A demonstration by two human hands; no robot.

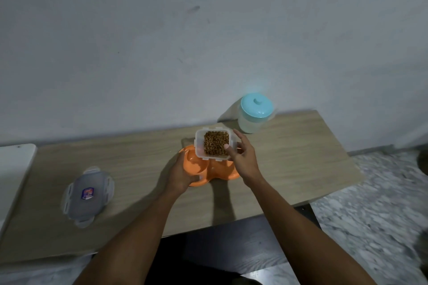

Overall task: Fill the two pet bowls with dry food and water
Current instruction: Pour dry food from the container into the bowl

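An orange double pet bowl (198, 169) sits in the middle of the wooden table (301, 159). My left hand (179, 177) grips its front left rim. My right hand (243, 158) holds a clear square container (199, 146) full of brown dry food (215, 143) just above the bowl, hiding the right bowl's hollow. The left hollow looks empty. A pale jug with a turquoise lid (254, 112) stands at the back right, against the wall.
The container's clear lid (89, 194) with its clips lies on the table's left part. A white surface (14, 169) adjoins the table on the left. Speckled floor (382, 203) lies to the right, past the table's edge.
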